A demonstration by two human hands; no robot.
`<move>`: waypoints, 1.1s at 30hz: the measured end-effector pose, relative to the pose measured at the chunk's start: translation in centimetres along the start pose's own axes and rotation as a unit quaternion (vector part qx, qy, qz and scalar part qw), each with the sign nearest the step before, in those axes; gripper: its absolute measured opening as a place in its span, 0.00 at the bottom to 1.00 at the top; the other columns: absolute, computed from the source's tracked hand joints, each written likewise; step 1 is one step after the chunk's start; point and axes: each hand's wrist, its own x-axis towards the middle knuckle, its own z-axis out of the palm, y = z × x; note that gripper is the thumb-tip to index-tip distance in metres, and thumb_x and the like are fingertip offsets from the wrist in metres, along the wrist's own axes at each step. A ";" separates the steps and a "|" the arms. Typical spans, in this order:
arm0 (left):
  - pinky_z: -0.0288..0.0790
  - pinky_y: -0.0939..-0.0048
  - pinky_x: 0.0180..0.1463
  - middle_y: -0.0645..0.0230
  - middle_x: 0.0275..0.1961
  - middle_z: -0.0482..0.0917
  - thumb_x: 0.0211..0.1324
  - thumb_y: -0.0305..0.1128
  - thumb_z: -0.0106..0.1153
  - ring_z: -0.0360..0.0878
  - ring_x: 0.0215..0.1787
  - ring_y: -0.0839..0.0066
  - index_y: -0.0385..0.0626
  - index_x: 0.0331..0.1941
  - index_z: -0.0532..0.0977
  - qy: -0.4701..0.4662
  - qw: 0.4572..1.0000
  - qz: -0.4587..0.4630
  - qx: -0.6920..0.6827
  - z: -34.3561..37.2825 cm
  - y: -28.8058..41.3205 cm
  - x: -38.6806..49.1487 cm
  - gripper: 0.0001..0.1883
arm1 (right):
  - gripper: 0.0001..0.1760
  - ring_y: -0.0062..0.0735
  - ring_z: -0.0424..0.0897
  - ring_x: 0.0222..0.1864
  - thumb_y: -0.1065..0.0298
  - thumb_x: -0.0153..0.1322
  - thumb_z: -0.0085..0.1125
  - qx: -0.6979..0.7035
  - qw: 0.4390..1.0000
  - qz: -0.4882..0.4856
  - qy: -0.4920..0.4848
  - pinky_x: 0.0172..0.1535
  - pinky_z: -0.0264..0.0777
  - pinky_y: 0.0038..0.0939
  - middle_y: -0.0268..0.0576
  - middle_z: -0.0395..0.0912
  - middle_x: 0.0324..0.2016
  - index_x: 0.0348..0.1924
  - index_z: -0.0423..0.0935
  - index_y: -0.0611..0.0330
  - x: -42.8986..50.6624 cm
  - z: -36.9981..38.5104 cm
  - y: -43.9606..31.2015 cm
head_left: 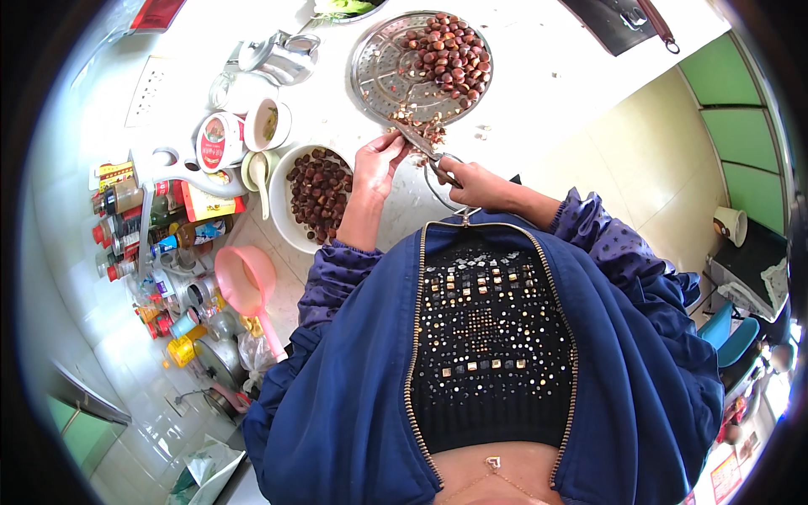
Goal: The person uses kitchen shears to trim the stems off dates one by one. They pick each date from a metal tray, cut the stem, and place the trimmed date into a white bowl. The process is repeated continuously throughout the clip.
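Note:
My right hand (470,183) grips a pair of scissors (418,139), its metal blades pointing up and left. Close to the blade tips, the fingers of my left hand (379,165) pinch what looks like a chestnut, mostly hidden by the fingers. Small shell chips (434,134) lie under and around the blades, at the near rim of a round perforated metal tray (379,69). A heap of glossy brown chestnuts (451,53) covers the tray's right side. To the left of my left hand stands a white bowl (278,211) holding many darker chestnuts (320,192).
Left of the bowl are a white spoon (260,173), a cup (264,123), a metal kettle (284,60) and a rack (146,221) of bottles. A pink ladle (246,278) lies nearer me. The white counter's edge runs along the right, with a dark cleaver-like blade (606,22) at the back.

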 end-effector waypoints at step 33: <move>0.73 0.74 0.54 0.59 0.44 0.77 0.58 0.19 0.50 0.77 0.46 0.70 0.31 0.45 0.72 -0.005 1.000 0.012 -0.014 0.0 0.5 -1.1 0.11 | 0.12 0.46 0.75 0.24 0.75 0.61 0.50 -0.018 0.997 -0.068 0.023 0.29 0.67 0.39 0.53 0.73 0.22 0.38 0.64 0.61 -0.5 0.3 -0.2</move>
